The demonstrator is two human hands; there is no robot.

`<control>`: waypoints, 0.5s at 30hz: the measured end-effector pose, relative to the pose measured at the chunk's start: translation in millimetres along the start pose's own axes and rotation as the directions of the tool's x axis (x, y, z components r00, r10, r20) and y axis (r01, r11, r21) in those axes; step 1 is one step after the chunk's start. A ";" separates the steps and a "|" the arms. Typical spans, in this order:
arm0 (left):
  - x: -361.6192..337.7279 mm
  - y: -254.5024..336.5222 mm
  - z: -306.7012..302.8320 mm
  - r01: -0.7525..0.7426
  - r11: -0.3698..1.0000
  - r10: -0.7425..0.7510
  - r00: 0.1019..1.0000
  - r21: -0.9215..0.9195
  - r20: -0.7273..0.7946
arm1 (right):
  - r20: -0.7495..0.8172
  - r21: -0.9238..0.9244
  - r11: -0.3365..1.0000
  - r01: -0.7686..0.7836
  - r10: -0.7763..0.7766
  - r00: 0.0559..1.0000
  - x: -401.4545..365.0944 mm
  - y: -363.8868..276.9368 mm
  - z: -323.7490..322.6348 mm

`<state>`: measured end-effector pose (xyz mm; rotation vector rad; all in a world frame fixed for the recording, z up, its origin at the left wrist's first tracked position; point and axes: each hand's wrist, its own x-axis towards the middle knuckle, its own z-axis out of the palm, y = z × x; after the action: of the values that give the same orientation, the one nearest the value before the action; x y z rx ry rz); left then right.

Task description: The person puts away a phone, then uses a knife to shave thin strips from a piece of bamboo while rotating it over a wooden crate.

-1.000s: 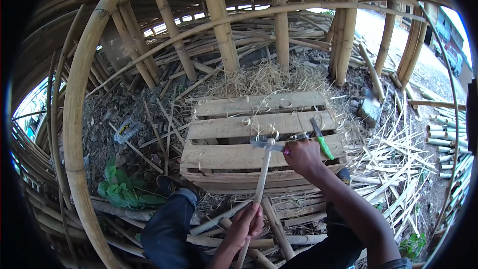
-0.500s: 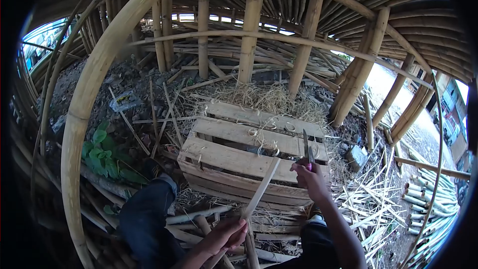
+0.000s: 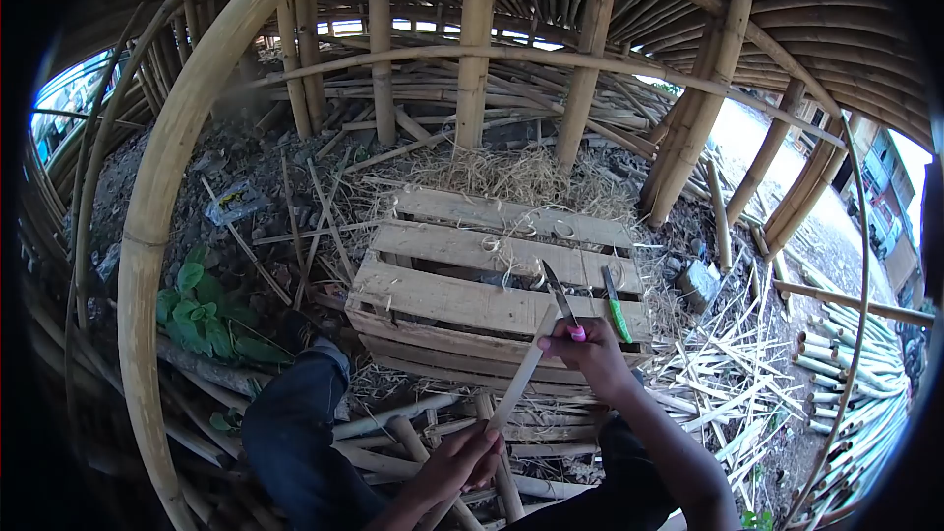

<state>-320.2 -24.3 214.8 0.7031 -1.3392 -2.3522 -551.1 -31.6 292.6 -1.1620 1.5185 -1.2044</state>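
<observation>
My left hand (image 3: 466, 458) is closed round the lower part of a flat, pale bamboo strip (image 3: 523, 376), which slants up and to the right over the front of a slatted wooden crate (image 3: 423, 287). In my right hand (image 3: 596, 354) is a knife (image 3: 560, 293) with a pink handle, its blade pointing up and leftward. The fingers of that hand are right at the strip's upper end, the blade just beyond it. Another knife (image 3: 616, 309), green-handled, lies on the crate top beside my right hand. Curled shavings (image 3: 503, 254) are scattered over the slats.
A thick curved bamboo pole (image 3: 147, 221) rises close on the left. Bamboo posts (image 3: 472, 79) and a rail stand behind the crate. Split strips (image 3: 733, 383) litter the ground at right, near a bundle of bamboo poles (image 3: 836, 383). A grey block (image 3: 699, 283) sits beside the crate.
My right hand has moved left with the pink-handled knife, up to the strip's upper end. The green-handled knife's handle now shows on the crate. The view has shifted slightly.
</observation>
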 end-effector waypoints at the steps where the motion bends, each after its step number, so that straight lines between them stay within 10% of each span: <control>1: -0.3 1.8 1.4 0.009 1.000 -0.009 1.000 -0.011 0.002 | -0.005 0.013 1.000 -0.011 0.011 1.000 0.6 3.9 1.7; 3: -0.8 4.5 4.9 0.048 0.999 -0.048 0.999 -0.022 -0.003 | -0.121 -0.133 0.943 0.305 -0.320 0.940 1.0 12.7 8.9; 7: 2.0 5.8 8.1 0.055 0.996 -0.055 0.998 -0.074 -0.007 | -0.039 -0.612 0.674 0.415 -0.549 0.835 -9.0 0.8 3.7; 15: 9.5 -3.5 -1.2 0.100 0.963 -0.088 0.994 -0.249 0.058 | -0.265 -0.382 0.885 0.267 -0.381 0.885 11.6 19.0 -14.2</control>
<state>-327.5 -28.3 209.0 0.6503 -1.0173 -2.5683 -570.1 -38.2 275.5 -1.5523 1.8910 -1.4647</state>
